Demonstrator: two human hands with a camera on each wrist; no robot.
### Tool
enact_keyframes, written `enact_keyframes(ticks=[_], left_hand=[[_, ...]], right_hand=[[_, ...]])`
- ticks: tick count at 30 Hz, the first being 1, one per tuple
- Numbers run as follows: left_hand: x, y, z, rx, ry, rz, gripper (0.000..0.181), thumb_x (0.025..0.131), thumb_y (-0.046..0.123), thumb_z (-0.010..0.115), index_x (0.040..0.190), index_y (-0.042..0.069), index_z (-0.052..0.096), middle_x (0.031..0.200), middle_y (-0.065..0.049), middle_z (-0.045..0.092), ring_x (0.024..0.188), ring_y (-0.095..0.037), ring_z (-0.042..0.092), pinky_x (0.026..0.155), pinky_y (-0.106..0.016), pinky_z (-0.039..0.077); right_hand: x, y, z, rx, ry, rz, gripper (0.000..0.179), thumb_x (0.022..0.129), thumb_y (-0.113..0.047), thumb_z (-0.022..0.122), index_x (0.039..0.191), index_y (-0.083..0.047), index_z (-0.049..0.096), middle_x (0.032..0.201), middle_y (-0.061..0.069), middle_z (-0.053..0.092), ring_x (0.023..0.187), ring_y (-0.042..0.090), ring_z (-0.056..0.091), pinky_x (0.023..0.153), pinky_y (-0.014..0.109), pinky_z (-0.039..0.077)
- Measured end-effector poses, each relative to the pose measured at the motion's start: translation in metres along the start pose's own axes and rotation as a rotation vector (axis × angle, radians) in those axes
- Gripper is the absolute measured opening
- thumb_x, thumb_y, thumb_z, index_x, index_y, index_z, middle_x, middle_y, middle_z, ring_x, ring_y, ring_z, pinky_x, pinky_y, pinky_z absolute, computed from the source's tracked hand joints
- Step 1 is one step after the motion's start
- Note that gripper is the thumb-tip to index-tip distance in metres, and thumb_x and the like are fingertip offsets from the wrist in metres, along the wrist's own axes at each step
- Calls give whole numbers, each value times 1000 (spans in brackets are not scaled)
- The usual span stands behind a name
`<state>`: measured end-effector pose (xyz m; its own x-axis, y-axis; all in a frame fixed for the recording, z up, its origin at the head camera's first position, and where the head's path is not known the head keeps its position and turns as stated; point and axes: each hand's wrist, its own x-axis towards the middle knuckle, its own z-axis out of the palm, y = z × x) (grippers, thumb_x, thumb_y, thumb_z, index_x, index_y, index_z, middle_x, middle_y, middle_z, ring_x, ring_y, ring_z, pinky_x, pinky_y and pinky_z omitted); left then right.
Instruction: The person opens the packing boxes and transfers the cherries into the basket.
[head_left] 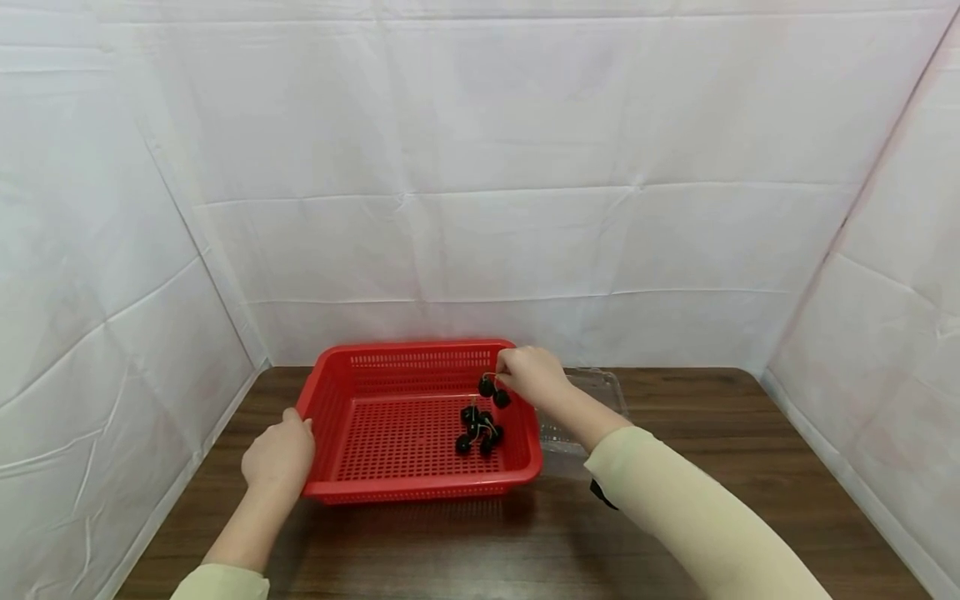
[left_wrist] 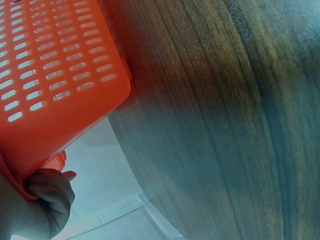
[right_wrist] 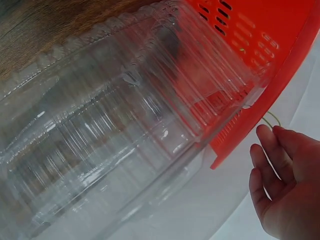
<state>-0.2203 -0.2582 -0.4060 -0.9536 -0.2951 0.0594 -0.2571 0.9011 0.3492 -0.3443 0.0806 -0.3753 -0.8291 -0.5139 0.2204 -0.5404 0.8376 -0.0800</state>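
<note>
A red plastic basket (head_left: 420,488) with slotted walls stands on the table. My left hand (head_left: 279,454) grips its left rim; the left wrist view shows the curled fingers (left_wrist: 52,192) at the rim. Over the basket's right side, my right hand (head_left: 534,375) pinches thin green stems between thumb and fingertips. A pair of dark cherries (head_left: 493,390) hangs from these stems, above several more dark cherries (head_left: 480,429) lying on the basket floor. In the right wrist view, the pinched stems (right_wrist: 271,119) show at the fingertips, while the basket wall hides the fruit.
A clear plastic container (head_left: 600,392) stands against the right side of the basket, partly behind my right forearm. The brown wood-grain table (head_left: 697,450) carries both. White sheeting (head_left: 517,167) encloses the back and both sides.
</note>
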Motion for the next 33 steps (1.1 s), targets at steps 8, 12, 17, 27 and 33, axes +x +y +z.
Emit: enact_keyframes(ticks=[8, 12, 17, 27, 33], left_hand=[[1, -3, 0, -40, -25, -25, 32, 102, 22, 42, 102, -10, 46, 71, -25, 58, 61, -38, 60, 49, -51, 45], [1, -5, 0, -50, -28, -37, 34, 102, 23, 41, 103, -11, 47, 71, -24, 57, 60, -36, 59, 48, -50, 45], [0, -7, 1, -46, -33, -43, 36, 101, 23, 41, 104, -12, 47, 69, -22, 56, 58, -34, 58, 47, -48, 45], [0, -9, 4, -37, -52, -52, 38, 100, 23, 39, 107, -13, 45, 67, -19, 55, 57, -30, 57, 46, -45, 44], [0, -9, 3, -31, -50, -56, 38, 99, 23, 39, 107, -14, 46, 67, -19, 55, 57, -30, 57, 46, -45, 44]], right_hand=[[8, 1, 8, -20, -68, 33, 4, 92, -18, 70, 91, -15, 68, 85, -3, 68, 75, 13, 63, 67, 31, 52], [12, -1, 9, -27, -91, 32, 6, 92, -19, 70, 90, -15, 66, 84, -4, 67, 74, 13, 62, 65, 31, 51], [17, -4, 10, -34, -102, 24, 9, 91, -20, 71, 88, -15, 65, 81, -4, 65, 72, 13, 61, 64, 32, 50], [17, 0, 15, -30, -128, 20, 3, 91, -13, 69, 87, -13, 68, 81, -2, 66, 70, 15, 61, 63, 33, 50], [19, 0, 18, 0, -141, 42, 17, 88, -5, 67, 73, -13, 63, 66, -3, 57, 58, 12, 48, 55, 30, 42]])
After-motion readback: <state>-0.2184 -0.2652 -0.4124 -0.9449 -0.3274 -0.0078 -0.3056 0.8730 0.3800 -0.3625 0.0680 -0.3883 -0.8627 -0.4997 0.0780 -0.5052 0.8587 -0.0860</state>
